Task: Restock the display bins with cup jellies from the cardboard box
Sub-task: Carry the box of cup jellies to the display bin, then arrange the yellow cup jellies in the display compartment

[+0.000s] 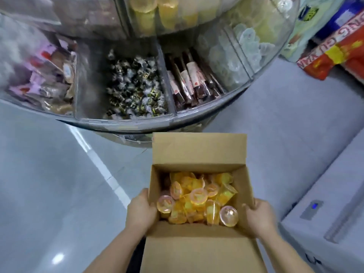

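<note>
An open cardboard box (pixel 199 150) is held up in front of me, its flaps spread. Inside lie several yellow and orange cup jellies (pixel 197 198) with pink foil lids. My left hand (pixel 140 210) grips the box's left wall, thumb over the rim. My right hand (pixel 258 215) grips the right wall the same way. Beyond the box stands a round clear display stand (pixel 126 121) split into wedge bins. Its upper tier holds yellow cup jellies (pixel 167 14).
The lower bins hold purple packets (pixel 39 81), dark wrapped candies (pixel 134 85), brown stick packs (pixel 193 79) and pale clear jellies (pixel 236 54). A white freezer cabinet (pixel 325 213) stands at right. Stacked printed sacks (pixel 334 46) lie at upper right. Grey tiled floor surrounds the stand.
</note>
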